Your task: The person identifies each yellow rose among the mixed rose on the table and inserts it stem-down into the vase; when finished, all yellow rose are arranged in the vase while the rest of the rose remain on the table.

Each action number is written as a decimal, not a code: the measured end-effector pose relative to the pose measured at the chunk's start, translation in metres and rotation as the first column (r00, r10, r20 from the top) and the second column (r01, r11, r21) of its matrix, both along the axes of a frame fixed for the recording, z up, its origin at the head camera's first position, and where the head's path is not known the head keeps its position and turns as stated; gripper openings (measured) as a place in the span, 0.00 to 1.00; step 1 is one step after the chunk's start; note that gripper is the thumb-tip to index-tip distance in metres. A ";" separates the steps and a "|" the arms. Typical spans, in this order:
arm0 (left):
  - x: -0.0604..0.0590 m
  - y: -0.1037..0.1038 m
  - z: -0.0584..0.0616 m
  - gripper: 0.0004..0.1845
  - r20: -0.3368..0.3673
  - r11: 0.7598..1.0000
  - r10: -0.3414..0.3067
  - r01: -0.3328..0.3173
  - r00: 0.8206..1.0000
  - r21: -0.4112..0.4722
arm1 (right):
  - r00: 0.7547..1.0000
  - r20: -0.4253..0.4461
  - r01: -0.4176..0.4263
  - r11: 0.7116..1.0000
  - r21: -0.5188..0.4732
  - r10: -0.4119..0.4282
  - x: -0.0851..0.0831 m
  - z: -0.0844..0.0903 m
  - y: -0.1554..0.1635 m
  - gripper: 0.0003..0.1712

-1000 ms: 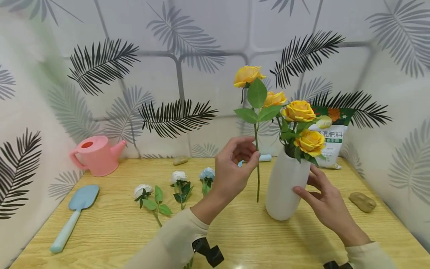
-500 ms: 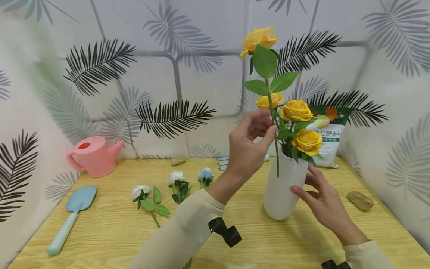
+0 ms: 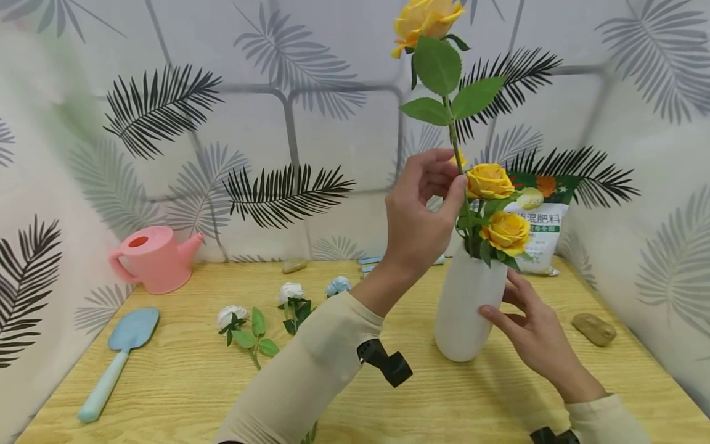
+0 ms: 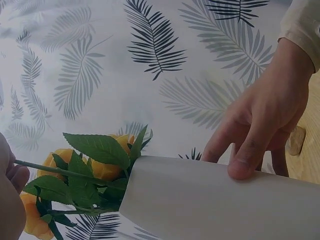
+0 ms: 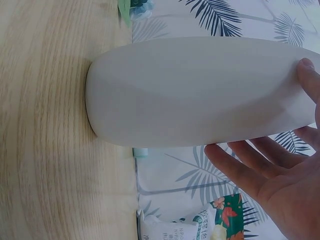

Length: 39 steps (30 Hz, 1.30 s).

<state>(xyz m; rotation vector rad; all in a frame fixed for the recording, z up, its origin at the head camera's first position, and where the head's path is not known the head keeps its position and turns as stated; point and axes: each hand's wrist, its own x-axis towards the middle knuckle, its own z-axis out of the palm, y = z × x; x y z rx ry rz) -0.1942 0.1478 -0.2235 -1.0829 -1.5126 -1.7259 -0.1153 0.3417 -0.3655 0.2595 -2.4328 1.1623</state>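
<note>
My left hand (image 3: 450, 176) pinches the green stem of a yellow rose (image 3: 424, 18) and holds it upright over a white vase (image 3: 463, 308). The stem's lower end reaches down among the yellow roses (image 3: 501, 231) standing in the vase mouth. My right hand (image 3: 516, 314) rests on the vase's right side with straight fingers, thumb touching the wall. The left wrist view shows the vase (image 4: 200, 200), the held stem (image 4: 50, 170) running into the leaves and the right hand (image 4: 260, 130) on the vase. The right wrist view shows the vase (image 5: 200, 90) beside the spread right hand (image 5: 280, 185).
On the wooden table (image 3: 166, 382) lie white roses (image 3: 238, 317) and a blue one (image 3: 338, 285), left of the vase. A pink watering can (image 3: 155, 256) and a blue trowel (image 3: 122, 351) are far left. A fertiliser bag (image 3: 540, 234) and a stone (image 3: 596, 328) sit right.
My left hand has lifted the yellow rose up and to the right, from beside the vase to above its mouth. The right hand has stayed on the vase.
</note>
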 end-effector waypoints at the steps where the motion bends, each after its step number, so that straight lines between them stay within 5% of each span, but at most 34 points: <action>1: 0.000 0.000 0.000 0.15 -0.001 1.000 0.006 -0.006 1.000 -0.002 | 1.000 0.002 0.000 1.000 0.001 0.000 0.000 0.000 0.000 0.42; 10: -0.002 0.001 -0.005 0.15 -0.016 0.998 0.045 -0.046 0.999 -0.037 | 1.000 0.000 -0.012 1.000 -0.012 0.012 0.000 0.000 0.000 0.42; 26: -0.001 0.008 -0.035 0.15 -0.002 0.994 0.078 -0.078 0.997 -0.073 | 1.000 0.015 -0.008 1.000 -0.012 0.008 0.000 0.000 0.001 0.42; 39: 0.001 0.015 -0.058 0.14 0.045 0.996 0.039 -0.035 0.998 -0.084 | 0.999 0.036 0.006 1.000 -0.001 -0.006 0.000 0.002 0.001 0.42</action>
